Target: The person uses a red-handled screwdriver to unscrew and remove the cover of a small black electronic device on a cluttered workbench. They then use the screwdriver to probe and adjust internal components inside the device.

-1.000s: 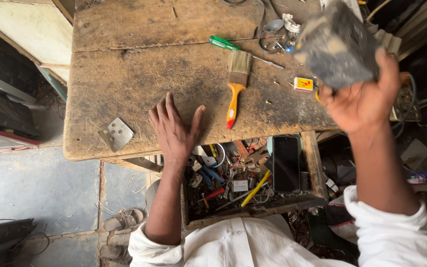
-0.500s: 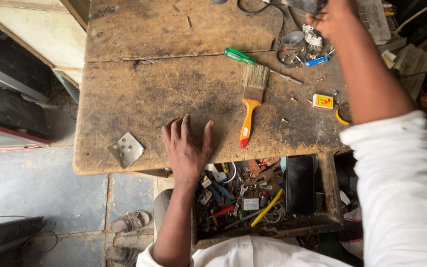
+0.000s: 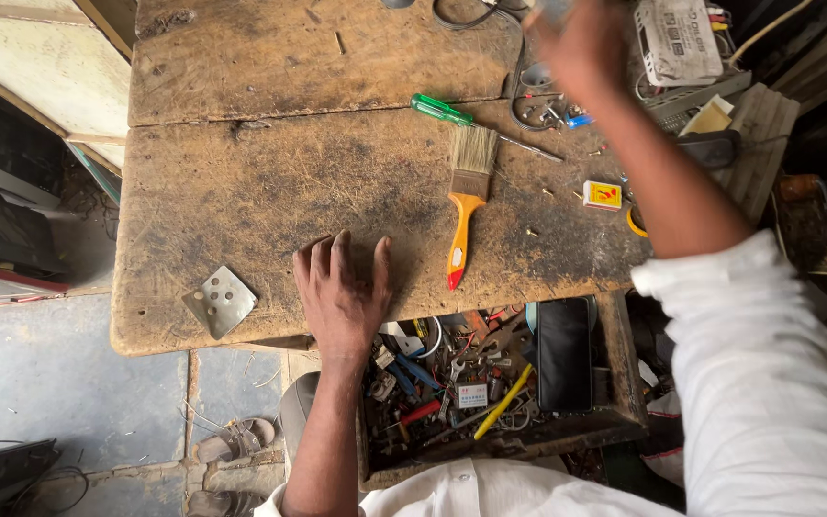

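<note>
While the left hand [image 3: 340, 299] lies flat near the front edge of the bench [image 3: 270, 182], the readings below apply.

Change, right hand: half a second ago it was at the far right corner; it remains raised there, now blurred [image 3: 581, 43]. A second ago it held a dark grey block, which is no longer in view.
Change, left hand: same place as before, palm down, fingers slightly spread, holding nothing.
Right hand state: cannot tell whether spread or gripping, owing to blur.
Nearest thing: paintbrush [image 3: 466, 196], orange handle, lying just right of the left hand, apart from it.
Surface: worn, scratched wooden bench of two planks, dusty.
Room: grey floor on the left; open drawer [image 3: 490, 383] under the bench, full of small tools.
Count, paintbrush: one.
Count, screwdriver [image 3: 476, 124], green handle: one, beyond the bristles.
Count, metal plate [image 3: 221, 302] with holes: one, at the front left edge.
Count, small yellow box [image 3: 602, 194]: one.
Count, sandal [image 3: 232, 442] on floor: one seen.
</note>
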### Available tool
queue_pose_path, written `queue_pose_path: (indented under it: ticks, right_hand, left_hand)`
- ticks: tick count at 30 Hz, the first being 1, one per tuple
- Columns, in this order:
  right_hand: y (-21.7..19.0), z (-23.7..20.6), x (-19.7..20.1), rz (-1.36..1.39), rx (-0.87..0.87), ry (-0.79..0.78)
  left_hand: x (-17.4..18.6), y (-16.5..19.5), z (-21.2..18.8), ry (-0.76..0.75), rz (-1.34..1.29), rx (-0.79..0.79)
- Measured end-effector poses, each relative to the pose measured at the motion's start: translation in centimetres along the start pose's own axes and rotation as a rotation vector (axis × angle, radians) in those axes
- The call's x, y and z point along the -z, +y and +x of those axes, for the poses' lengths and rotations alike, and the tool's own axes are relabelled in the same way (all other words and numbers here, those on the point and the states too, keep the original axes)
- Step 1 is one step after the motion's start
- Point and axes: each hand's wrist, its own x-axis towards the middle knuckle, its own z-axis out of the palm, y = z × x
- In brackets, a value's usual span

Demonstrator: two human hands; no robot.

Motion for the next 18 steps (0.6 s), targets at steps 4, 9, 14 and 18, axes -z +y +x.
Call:
queue_pose_path:
  ticks: [4, 9, 14, 18]
  right_hand:
    - [-3.1, -7.3, -1.4, -0.211, 0.204, -0.209]
    - [-5.6, -14.1, -3.7, -0.153, 0.305, -0.367]
    - [-4.6, -15.5, -4.7, 0.081, 0.262, -0.366]
    - [-3.2, -15.5, -3.2, 0.126, 0.319, -0.233]
  left_hand:
    - [-0.2, -0.5, 0.1, 0.009, 0.010, -0.015]
    - [0.0, -0.6, -0.2, 0.037, 0.009, -0.037]
    - [0.0, -0.6, -0.1, 0.039, 0.027, -0.051]
    - [0.0, -0.7, -0.2, 0.036, 0.022, -0.048]
